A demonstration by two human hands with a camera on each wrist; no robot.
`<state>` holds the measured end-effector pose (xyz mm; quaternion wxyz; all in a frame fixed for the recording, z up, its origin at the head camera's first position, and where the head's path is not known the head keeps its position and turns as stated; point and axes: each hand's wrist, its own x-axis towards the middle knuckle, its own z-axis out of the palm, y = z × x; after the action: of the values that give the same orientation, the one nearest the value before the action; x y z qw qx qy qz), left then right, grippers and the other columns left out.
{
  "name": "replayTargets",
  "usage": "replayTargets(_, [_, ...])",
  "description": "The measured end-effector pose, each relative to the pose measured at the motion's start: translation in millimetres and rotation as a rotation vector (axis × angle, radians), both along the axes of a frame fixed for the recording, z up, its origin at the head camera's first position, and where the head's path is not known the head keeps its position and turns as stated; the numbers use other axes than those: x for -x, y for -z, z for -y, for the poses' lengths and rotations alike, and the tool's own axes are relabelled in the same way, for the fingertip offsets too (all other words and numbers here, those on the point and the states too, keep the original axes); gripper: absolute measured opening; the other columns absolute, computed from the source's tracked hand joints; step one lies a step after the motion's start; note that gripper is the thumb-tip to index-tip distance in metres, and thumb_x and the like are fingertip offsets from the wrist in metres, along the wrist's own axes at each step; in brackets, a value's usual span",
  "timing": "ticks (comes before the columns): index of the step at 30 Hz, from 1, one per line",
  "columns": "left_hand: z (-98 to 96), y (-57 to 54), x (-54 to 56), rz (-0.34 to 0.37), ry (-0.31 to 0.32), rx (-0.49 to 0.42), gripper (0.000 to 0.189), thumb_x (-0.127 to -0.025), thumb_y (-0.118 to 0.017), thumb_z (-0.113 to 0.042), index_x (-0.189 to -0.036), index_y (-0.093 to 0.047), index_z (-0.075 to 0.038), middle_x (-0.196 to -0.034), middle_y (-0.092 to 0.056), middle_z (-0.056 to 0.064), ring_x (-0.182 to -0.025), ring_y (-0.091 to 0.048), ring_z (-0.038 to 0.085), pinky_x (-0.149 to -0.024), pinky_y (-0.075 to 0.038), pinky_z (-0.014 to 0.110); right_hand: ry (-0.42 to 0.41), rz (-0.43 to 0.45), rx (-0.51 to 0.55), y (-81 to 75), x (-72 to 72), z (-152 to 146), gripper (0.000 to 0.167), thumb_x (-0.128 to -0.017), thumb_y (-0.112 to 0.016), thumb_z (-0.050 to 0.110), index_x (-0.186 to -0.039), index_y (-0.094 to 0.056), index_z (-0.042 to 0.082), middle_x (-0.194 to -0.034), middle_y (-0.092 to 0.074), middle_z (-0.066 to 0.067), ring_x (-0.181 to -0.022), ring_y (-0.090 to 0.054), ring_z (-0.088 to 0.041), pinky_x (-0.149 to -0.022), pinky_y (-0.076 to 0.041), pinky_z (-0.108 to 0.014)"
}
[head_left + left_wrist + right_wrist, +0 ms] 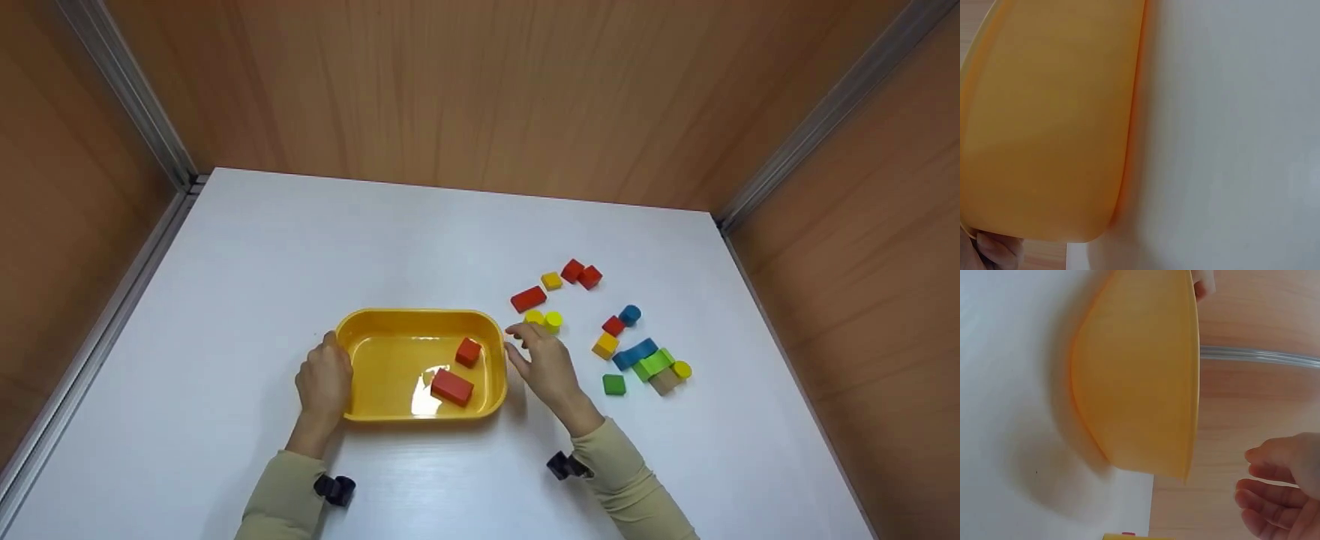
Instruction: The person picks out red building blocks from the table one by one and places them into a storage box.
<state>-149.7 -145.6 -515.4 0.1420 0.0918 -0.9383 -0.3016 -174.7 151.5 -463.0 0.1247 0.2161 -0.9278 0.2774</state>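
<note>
Left hand (324, 376) has its grip curled round the left end of a yellow tray (386, 379) (red blocks (452, 388) inside) on the bench (247, 262); right hand (551, 369), grip parted, empty, just beside it

White tabletop (247, 247), smooth, faintly glossy, far edge slanting slightly down toward right. Far wall (450, 97): warm brown wood-look panel, grain upright, rising directly behind tabletop. Left wall (67, 187) and right wall (862, 300): similar brown panels, streaked grain. Grey metal corner post (127, 82), ridged, at far left; matching metal post (832, 105) at far right. Metal rail (97, 345) along tabletop's left side; thin grey strip (795, 375) along right side. Light soft, pale sheen on tabletop's near middle.
</note>
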Motion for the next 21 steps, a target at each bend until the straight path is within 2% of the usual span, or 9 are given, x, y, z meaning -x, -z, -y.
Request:
replayTargets(6, [-0.1, 0.4, 0.2, 0.003, -0.006, 0.002, 0.019, -0.087, -0.044, 0.000, -0.100, -0.050, 0.012, -0.072, -0.057, 0.022, -0.055, -0.057, 0.031, -0.043, -0.045, 0.041, 0.087, -0.039, 0.026, 0.5, 4.2, -20.9, 0.020, -0.079, -0.065, 0.006, -0.098, -0.062, 0.004, -0.092, -0.061, -0.007, -0.075, -0.055, -0.018, -0.067, -0.050, -0.025])
replayTargets(12, [-0.4, 0.5, 0.3, -0.003, -0.007, 0.002, 0.018, -0.088, -0.043, 0.000, -0.098, -0.050, 0.012, -0.070, -0.057, 0.022, -0.055, -0.057, 0.032, -0.042, -0.044, 0.041, 0.196, 0.008, 0.034, 2.4, 11.0, -39.9, 0.019, -0.080, -0.064, 0.007, -0.099, -0.062, 0.003, -0.090, -0.061, -0.009, -0.073, -0.054, -0.021, -0.065, -0.050, -0.028])
replayTargets(21, [-1.4, 0.3, -0.9, -0.008, -0.002, 0.007, 0.018, -0.088, -0.042, 0.000, -0.099, -0.050, 0.012, -0.069, -0.056, 0.020, -0.051, -0.053, 0.027, -0.041, -0.043, 0.038, 0.328, 0.081, -0.042, 8.4, 29.6, -69.8, 0.021, -0.082, -0.063, 0.011, -0.100, -0.061, 0.002, -0.088, -0.061, -0.013, -0.074, -0.056, -0.023, -0.067, -0.050, -0.031])
